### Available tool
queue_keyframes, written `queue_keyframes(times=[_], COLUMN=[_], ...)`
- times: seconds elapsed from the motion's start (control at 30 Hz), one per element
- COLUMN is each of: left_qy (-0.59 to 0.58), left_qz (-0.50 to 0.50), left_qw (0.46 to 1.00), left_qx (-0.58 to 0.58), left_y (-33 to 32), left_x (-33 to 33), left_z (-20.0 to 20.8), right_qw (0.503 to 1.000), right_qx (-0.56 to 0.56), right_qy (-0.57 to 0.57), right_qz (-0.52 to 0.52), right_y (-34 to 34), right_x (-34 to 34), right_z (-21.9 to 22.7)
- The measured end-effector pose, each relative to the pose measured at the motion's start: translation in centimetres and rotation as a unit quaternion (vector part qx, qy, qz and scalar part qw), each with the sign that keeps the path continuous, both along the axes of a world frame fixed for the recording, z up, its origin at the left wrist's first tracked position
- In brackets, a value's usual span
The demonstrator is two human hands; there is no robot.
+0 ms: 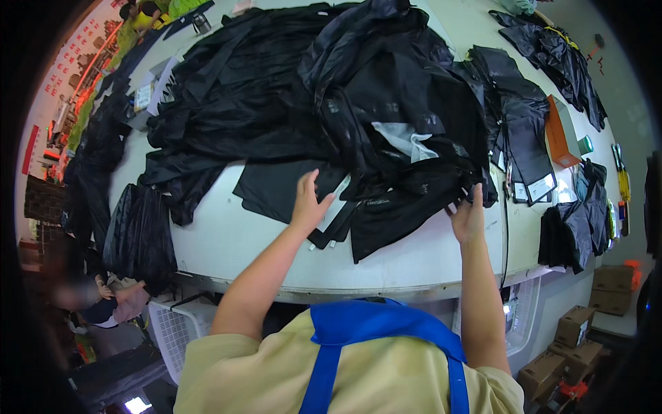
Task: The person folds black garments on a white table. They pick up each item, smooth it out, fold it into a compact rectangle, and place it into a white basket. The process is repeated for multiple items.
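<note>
My left hand point(307, 201) lies flat, fingers spread and gripping nothing, on a flat black fabric panel point(279, 188) near the table's front edge. My right hand point(469, 215) is open too, fingertips up against the right-hand edge of the big black garment point(407, 138); I cannot tell whether it pinches the cloth. That garment sits mid-table, crumpled, a white lining patch point(403, 140) showing. Behind it, a wide heap of black cloth point(234, 90) runs toward the far left corner of the white table point(221, 238). By the right edge stands an orange box point(562, 131), more dark pieces around it. A white basket point(179, 328) sits below the front edge, cardboard boxes point(576, 341) at the lower right.
</note>
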State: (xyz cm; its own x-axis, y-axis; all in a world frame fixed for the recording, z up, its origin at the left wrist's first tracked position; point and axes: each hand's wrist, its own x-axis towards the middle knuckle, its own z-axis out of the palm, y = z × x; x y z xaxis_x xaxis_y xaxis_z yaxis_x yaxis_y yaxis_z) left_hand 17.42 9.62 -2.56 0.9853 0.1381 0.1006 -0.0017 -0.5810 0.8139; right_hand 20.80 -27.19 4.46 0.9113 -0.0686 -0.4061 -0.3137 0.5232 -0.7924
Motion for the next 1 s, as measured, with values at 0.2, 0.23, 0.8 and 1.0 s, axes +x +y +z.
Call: queue_keyframes(times=[0.2,0.23,0.8,1.0], left_qy=[0.127,0.155,0.123,0.346], left_qz=[-0.043,-0.098,-0.12,-0.209], left_qw=[0.983,0.979,0.741,0.774], left_qx=[-0.129,-0.09,-0.649,-0.488], left_y=[-5.3,-4.3,-1.7,-13.8], left_x=[3.0,4.8,-7.7,-17.0], left_z=[0.0,-0.7,4.7,2.9], right_qw=[0.949,0.968,0.929,0.971], right_qx=[-0.301,-0.227,0.351,0.197], right_qy=[0.062,0.085,-0.042,0.117], right_qz=[0.071,0.064,0.105,0.064], right_y=[1.8,3.9,-0.5,0.7], right_x=[-0.8,-0.4,-11.8,-17.5], right_z=[-4.7,-1.4,-1.2,-0.8])
